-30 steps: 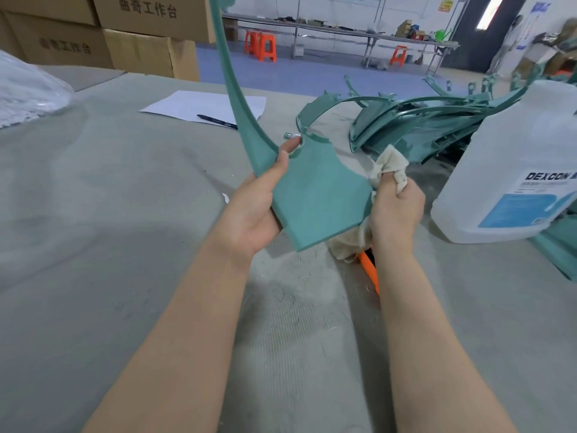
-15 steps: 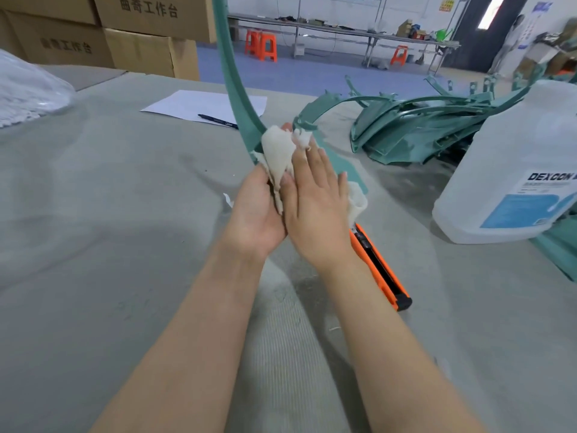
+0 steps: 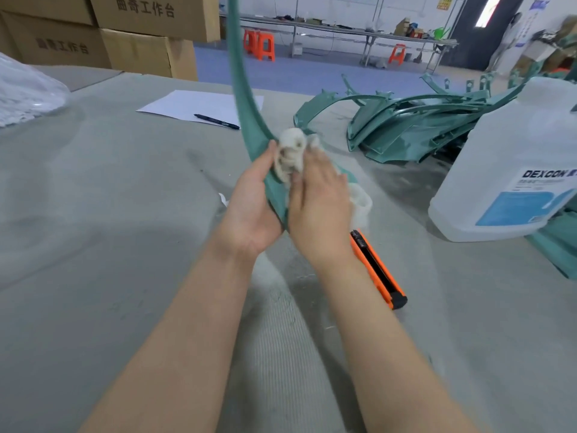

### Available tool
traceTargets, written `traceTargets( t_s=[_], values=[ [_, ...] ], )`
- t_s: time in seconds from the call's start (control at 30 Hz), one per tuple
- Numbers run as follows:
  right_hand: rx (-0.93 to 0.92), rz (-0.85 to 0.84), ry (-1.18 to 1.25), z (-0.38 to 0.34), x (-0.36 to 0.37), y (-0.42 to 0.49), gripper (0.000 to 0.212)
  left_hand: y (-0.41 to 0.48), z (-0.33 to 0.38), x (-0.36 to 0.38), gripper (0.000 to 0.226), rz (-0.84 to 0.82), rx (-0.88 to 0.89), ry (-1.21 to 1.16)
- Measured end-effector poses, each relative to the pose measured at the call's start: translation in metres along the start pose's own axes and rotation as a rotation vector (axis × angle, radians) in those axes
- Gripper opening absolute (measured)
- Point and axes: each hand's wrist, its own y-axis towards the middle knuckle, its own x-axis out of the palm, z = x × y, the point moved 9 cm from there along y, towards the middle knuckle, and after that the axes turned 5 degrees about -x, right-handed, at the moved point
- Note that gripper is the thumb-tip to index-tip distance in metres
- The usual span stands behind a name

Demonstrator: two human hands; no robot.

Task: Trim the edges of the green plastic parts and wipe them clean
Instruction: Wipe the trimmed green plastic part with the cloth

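Wiping down a green plastic part (image 3: pixel 249 120), held up over the grey table (image 3: pixel 93 214).

Gripping the part low down in the left hand (image 3: pixel 253 210), thumb laid along the near edge, fingers hidden behind, with the long curved arm running up out of the top of view. Pressing a crumpled white cloth (image 3: pixel 290 154) flat against the face with the right hand (image 3: pixel 318 207), fingers straight, curled round nothing, a bit blurred. Down on the table just right of that wrist, an orange utility knife (image 3: pixel 377 270). Further back, a heap of green parts (image 3: pixel 421 126); at the right edge, a big white jug (image 3: pixel 515 170) marked DEXCON. Beyond, paper (image 3: pixel 193 104) with a pen (image 3: pixel 217 121) on it.
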Motion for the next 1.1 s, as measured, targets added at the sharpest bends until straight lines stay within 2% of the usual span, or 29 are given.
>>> traceTargets(
  t_s=[0.1, 0.2, 0.3, 0.4, 0.5, 0.6, 0.67, 0.73, 0.8, 0.87, 1.0, 1.1],
  values=[
    [-0.116, -0.085, 0.096, -0.028, 0.016, -0.008, 0.044, 0.000, 0.014, -0.011, 0.029, 0.031, 0.057, -0.084],
    [-0.120, -0.036, 0.046, -0.021, 0.010, -0.006, 0.044, -0.001, 0.015, -0.011, 0.031, 0.019, 0.034, -0.091],
    [0.032, 0.011, -0.026, 0.013, -0.002, 0.001, 0.045, -0.002, 0.011, -0.010, 0.034, 0.004, 0.021, 0.005],
    [0.209, 0.017, 0.099, 0.053, -0.011, 0.003, 0.036, -0.002, 0.008, -0.015, 0.032, 0.033, -0.009, 0.148],
    [0.340, 0.132, 0.159, 0.085, -0.033, 0.000, 0.029, -0.002, 0.008, -0.022, 0.033, 0.058, -0.068, 0.227],
    [0.378, 0.297, 0.444, 0.095, -0.055, -0.002, 0.021, -0.004, 0.008, -0.025, 0.036, 0.061, -0.115, 0.212],
    [0.227, 0.203, 0.612, 0.071, -0.054, 0.005, 0.014, -0.004, 0.006, -0.028, 0.037, 0.067, -0.138, 0.218],
    [0.075, -0.031, 0.667, 0.045, -0.036, 0.008, 0.020, -0.004, 0.003, -0.029, 0.038, 0.064, -0.172, 0.230],
    [0.039, -0.201, 0.526, 0.034, -0.023, 0.006, 0.019, -0.005, 0.000, -0.032, 0.042, 0.067, -0.205, 0.263],
    [0.049, -0.195, 0.327, 0.037, -0.022, 0.006, 0.007, -0.005, -0.001, -0.036, 0.043, 0.090, -0.228, 0.296],
    [0.097, -0.091, 0.166, 0.041, -0.029, 0.005, 0.039, -0.008, -0.005, -0.037, 0.035, 0.104, -0.277, 0.349],
    [0.230, -0.039, 0.250, 0.052, -0.026, 0.004, 0.053, -0.008, -0.008, -0.037, 0.032, 0.118, -0.305, 0.383]
  ],
)
